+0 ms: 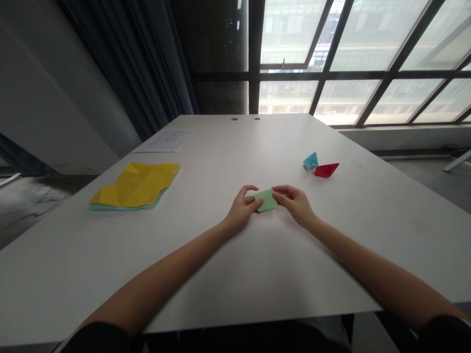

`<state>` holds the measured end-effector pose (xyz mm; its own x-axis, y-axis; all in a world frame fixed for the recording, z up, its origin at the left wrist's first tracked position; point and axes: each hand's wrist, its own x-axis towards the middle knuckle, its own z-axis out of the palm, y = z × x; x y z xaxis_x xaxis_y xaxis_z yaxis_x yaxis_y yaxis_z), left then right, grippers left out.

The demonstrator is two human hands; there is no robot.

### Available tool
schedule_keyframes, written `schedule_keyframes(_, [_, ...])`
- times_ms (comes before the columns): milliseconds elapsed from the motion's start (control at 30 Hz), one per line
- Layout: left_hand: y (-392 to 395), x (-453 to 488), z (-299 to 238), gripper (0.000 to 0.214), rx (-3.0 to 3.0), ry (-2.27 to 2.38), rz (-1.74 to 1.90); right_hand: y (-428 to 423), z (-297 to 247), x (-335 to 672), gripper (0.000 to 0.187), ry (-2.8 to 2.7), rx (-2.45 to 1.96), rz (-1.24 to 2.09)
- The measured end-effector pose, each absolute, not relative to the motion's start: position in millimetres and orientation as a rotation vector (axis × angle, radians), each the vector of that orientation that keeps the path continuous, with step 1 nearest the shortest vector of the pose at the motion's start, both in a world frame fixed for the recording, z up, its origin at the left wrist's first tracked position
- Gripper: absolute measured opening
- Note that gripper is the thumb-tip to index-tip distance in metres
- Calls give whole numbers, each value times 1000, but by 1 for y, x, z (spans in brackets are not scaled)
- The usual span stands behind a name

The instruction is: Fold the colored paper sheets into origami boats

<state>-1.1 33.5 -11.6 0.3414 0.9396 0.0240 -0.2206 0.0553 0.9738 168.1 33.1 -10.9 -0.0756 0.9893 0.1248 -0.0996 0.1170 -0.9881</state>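
A small piece of folded green paper [266,201] is held between my two hands over the middle of the white table. My left hand [243,208] pinches its left side, with the thumb lying across the front and the index finger raised off the paper. At the upper right corner, my right hand [294,203] grips the paper between thumb and fingers. The fingertips behind the paper are hidden. Beyond my right hand lie a blue folded paper boat [311,161] and a red folded paper boat [327,170], close together.
Creased yellow paper [142,184] lies on light blue paper [123,208] at the left of the white table [235,264]. Farther back is a printed white sheet [165,141]. Two round dark holes sit near the far edge, with windows and a dark curtain beyond.
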Motion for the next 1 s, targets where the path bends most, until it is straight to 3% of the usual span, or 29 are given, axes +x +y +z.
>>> schedule_keyframes(400, [33,-3,-4,35,872,740,1014,32,-11,169,32,-1341,-1025,1146])
schedule_keyframes(667, [35,-7,-6,47,1028,760,949,36,-11,171,27,-1055,-1013,1437])
schedule_keyframes(1000, [41,-6,-18,19,1339,958,1021,33,-13,169,30,-1199,-967,1505])
